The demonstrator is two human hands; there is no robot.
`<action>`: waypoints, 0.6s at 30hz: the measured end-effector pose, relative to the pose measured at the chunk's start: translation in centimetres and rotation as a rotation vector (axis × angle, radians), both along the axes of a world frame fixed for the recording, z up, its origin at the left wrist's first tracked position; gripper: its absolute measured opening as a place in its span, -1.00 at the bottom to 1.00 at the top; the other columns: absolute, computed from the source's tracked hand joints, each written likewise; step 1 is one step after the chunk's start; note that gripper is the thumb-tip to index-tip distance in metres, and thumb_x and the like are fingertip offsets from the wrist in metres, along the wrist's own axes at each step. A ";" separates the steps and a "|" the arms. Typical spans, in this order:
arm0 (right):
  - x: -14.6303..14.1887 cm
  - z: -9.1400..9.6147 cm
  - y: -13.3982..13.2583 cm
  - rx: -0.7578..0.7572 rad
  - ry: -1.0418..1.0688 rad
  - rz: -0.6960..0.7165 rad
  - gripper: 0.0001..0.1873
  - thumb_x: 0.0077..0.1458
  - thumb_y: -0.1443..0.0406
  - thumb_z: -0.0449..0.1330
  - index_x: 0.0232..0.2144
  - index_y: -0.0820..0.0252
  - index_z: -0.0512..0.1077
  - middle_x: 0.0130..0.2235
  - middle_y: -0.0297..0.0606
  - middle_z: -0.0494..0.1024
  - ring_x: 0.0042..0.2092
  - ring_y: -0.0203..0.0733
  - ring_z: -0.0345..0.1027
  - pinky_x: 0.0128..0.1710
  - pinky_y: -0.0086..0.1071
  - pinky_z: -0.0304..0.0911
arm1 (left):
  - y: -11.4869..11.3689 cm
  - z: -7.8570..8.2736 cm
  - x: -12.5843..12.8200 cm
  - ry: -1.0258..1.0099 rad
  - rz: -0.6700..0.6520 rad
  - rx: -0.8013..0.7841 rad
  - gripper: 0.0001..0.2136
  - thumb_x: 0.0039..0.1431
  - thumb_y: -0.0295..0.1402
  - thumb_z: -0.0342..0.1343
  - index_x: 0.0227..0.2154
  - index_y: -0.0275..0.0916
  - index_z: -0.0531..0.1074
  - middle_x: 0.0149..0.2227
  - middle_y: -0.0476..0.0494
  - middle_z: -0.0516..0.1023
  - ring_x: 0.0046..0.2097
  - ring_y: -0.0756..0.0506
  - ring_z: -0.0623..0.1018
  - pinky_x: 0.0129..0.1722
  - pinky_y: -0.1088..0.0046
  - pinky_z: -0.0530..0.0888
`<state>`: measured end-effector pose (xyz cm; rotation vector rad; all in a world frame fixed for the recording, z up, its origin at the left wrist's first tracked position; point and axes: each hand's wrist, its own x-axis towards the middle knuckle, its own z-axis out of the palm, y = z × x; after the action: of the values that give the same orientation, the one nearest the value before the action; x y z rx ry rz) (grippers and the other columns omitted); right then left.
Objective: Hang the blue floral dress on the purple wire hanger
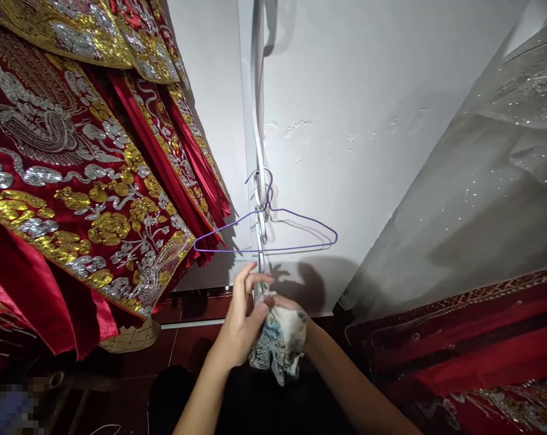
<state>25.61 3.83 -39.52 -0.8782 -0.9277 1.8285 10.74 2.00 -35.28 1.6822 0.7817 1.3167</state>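
My right hand (288, 302) is closed around a bunched, pale cloth (278, 344) with a blue and green print and gathered edges. The cloth hangs below the fingers and hides part of them. Beside it, my left hand (239, 329) has its fingers raised and apart, and its thumb reaches the top of the cloth. A narrow white strap (256, 109) runs down from above to about where both hands are. Over the hands hangs a thin purple clothes hanger (300, 212), its hook at a loop of the strap.
Red garments (110, 229) with gold and silver embroidery hang on the left. Sheer, sparkling fabric (463, 199) hangs at the right, above red embroidered cloth (473, 332). A white wall (368, 72) stands behind. Dark red floor tiles (192, 347) show below.
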 end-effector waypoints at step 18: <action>6.7 6.5 8.0 0.549 -0.593 -0.294 -0.57 -0.12 0.37 0.19 -0.12 0.12 0.52 -0.39 -0.34 0.56 -0.48 -0.30 0.25 -0.46 -0.44 0.14 | 2.8 -0.9 -10.9 0.921 0.207 -0.042 -0.85 0.21 -0.37 -0.04 -0.25 -0.17 0.41 -0.30 -0.11 0.52 -0.20 -0.18 0.51 -0.16 0.35 0.38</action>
<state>32.27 11.82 -33.02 -1.1393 -1.4845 0.9842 -0.15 4.75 -36.15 2.2156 1.5160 0.5754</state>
